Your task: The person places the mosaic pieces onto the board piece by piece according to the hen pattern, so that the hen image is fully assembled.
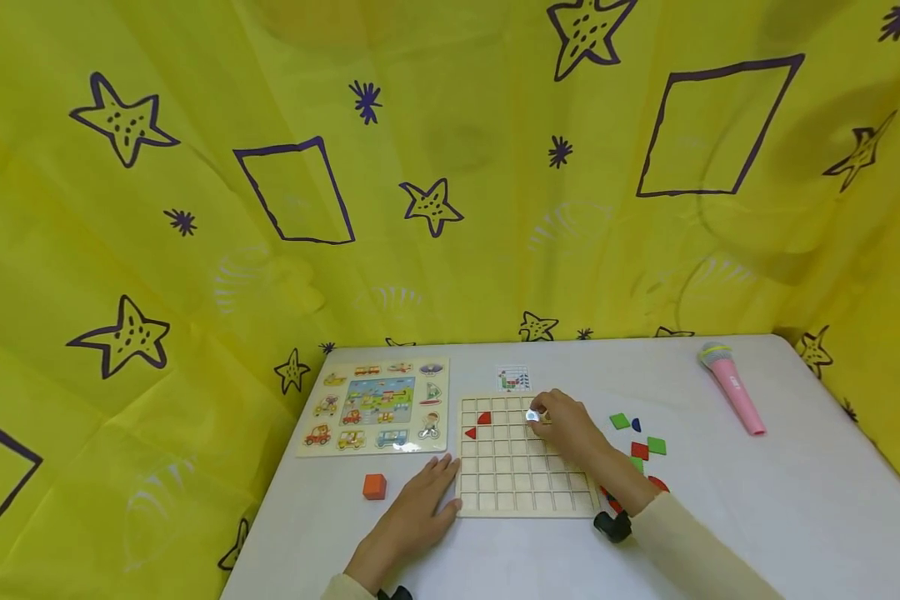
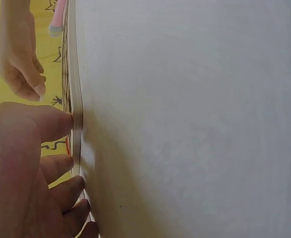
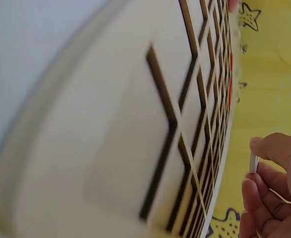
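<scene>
A wooden grid board (image 1: 525,510) lies flat before me, with a red quarter-round tile (image 1: 484,418) and a red triangle tile (image 1: 471,433) in cells at its upper left. Over its upper right part, my right hand (image 1: 566,423) pinches a small thin white tile (image 3: 254,162) between thumb and fingers. My left hand (image 1: 417,507) rests on the table with its fingers (image 2: 58,168) extended, fingertips against the board's left edge. Behind the board lies a small printed pattern card (image 1: 513,378).
Left of the board are a vehicle picture puzzle (image 1: 433,375) and an orange cube (image 1: 374,487). Green tiles (image 1: 656,446), a red square tile (image 1: 640,451) and a dark blue half-round tile (image 1: 636,425) lie to the right, some tiles partly behind my right forearm. A pink toy microphone (image 1: 737,392) is farther right.
</scene>
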The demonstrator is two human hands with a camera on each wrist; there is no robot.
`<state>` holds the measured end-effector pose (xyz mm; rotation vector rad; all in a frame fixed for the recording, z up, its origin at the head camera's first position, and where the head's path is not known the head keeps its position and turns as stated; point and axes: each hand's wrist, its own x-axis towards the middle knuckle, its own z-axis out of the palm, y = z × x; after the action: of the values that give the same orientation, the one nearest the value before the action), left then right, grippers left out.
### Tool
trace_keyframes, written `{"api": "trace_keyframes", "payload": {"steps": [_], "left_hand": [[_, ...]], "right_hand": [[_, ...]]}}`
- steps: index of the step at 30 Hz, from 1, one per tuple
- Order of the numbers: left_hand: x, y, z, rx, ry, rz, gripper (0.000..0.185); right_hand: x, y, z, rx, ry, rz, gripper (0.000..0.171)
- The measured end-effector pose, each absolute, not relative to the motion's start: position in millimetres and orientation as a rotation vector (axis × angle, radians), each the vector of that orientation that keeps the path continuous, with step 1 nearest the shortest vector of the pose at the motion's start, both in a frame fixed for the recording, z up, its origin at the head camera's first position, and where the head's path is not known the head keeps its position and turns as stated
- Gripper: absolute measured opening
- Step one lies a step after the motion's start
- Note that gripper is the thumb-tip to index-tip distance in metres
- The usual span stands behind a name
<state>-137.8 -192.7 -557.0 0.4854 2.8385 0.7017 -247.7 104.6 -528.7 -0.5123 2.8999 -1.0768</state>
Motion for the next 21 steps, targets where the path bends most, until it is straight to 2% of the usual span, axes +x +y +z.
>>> {"api": "trace_keyframes", "payload": {"steps": [11, 21], "left_hand": [[-139, -193, -558, 0.486, 2.844, 0.697, 0.064], [-140, -193, -559, 0.493, 2.839, 0.701, 0.064]], "right_hand": [[-243, 54, -540, -0.661, 2.878, -1.074, 0.020], [-241, 30, -545, -0.768, 2.975, -0.951, 0.015]]}}
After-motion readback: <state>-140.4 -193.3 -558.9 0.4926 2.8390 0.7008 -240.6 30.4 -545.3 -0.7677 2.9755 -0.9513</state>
